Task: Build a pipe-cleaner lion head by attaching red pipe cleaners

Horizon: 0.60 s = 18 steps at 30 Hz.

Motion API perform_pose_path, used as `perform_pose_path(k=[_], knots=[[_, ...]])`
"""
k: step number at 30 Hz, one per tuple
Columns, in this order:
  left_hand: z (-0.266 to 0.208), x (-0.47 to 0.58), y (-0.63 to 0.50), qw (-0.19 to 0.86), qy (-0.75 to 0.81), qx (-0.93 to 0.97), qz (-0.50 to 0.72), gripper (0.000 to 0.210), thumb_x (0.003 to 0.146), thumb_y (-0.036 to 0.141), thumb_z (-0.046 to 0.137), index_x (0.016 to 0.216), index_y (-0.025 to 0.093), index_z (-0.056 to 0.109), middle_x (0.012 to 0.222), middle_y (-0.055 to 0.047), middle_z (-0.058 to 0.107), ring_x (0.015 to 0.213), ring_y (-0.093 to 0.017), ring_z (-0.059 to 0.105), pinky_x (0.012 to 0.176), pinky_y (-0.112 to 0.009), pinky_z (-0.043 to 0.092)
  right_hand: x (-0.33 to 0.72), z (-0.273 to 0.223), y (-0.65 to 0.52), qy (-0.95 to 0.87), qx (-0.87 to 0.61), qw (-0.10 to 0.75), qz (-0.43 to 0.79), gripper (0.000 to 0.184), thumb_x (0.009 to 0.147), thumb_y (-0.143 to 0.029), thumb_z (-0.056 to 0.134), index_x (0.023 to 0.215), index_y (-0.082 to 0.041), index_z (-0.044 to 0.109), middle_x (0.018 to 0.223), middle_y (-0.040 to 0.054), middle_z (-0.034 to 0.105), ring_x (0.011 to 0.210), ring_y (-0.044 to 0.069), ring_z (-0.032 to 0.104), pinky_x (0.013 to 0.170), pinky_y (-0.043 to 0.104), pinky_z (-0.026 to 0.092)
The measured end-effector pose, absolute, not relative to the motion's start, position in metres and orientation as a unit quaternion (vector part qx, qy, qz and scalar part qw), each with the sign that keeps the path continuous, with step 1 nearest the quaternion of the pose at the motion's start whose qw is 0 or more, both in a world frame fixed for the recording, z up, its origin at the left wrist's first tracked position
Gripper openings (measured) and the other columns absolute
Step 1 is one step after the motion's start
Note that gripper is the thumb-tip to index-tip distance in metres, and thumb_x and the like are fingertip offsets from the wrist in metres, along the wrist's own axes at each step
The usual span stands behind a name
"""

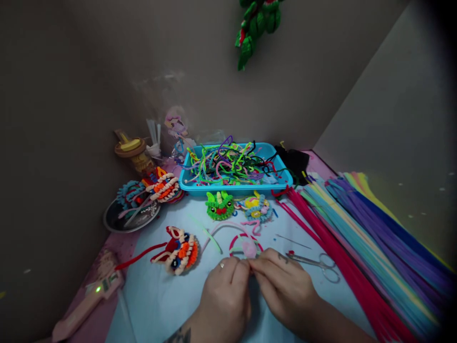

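Note:
My left hand (226,290) and my right hand (285,283) meet over the blue mat, their fingers closed in a pinch. A pale pink pipe cleaner (225,224) arcs up from the left and ends in a small wound pink clump (249,248) at my fingertips. The exact grip is hidden by my fingers. Just beyond lies a red pipe-cleaner loop (231,243) with pale green strands. To the left rests an orange, cream and red pipe-cleaner animal head (182,252). Scissors (321,263) lie to the right of my right hand.
A blue tray (235,189) of tangled pipe cleaners stands at the back. Before it sit a green head (219,206) and a blue-yellow one (257,208). Long pipe-cleaner bundles (357,233) line the right side. A pink glue gun (89,297) and a metal bowl (112,221) are left.

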State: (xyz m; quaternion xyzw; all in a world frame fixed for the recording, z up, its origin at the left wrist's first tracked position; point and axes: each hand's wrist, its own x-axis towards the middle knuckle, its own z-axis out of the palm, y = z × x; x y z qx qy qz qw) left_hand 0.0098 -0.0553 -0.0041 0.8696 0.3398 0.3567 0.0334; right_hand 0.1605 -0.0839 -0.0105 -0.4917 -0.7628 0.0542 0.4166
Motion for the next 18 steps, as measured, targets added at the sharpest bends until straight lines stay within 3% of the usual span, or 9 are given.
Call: perform_pose_path(k=[13,18], knots=[[-0.006,0.014,-0.045,-0.015,0.352,0.862,0.364,0.023,0.081,0.002,0.037,0.082,0.018,0.053,0.060,-0.002,0.059,0.052,-0.017,0.057,0.048,-0.025,0.046,0.145,-0.007,-0.078,-0.705,-0.552,0.440,0.067,0.026,0.084,-0.003,0.041,0.084,-0.017,0.063,0.071,0.0040,0.059,0.064,0.016,0.060,0.060,0.027,0.048],[-0.008,0.011,-0.042,0.011,0.340,0.873,0.349,0.024,0.078,0.000,0.038,0.082,0.017,0.054,0.063,-0.003,0.060,0.054,-0.017,0.058,0.050,-0.025,0.047,0.146,-0.003,-0.077,-0.692,-0.559,0.442,0.113,0.026,0.083,-0.003,0.042,0.078,-0.017,0.063,0.069,0.0033,0.059,0.062,0.015,0.060,0.058,0.025,0.046]])
